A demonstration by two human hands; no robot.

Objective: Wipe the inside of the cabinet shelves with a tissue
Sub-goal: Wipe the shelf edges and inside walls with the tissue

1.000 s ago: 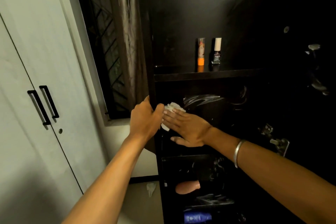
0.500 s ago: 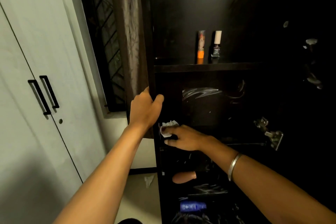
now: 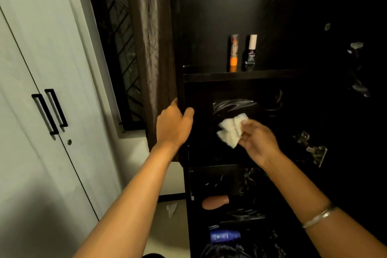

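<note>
Nearest, low in the cabinet [image 3: 209,77], a blue bottle [image 3: 225,235] lies below a tan object [image 3: 215,201]. The right hand [image 3: 259,142], a bangle [image 3: 319,216] on its wrist, pinches a crumpled white tissue [image 3: 231,130] in front of the cabinet's dark middle compartment. The left hand [image 3: 173,125] grips the cabinet's left edge, fingers curled round it. Farther up, on the cabinet's shelf [image 3: 272,73], an orange-based tube [image 3: 234,52] stands just beside a white-capped bottle [image 3: 252,49]. Left of the cabinet hangs a curtain [image 3: 150,48].
</note>
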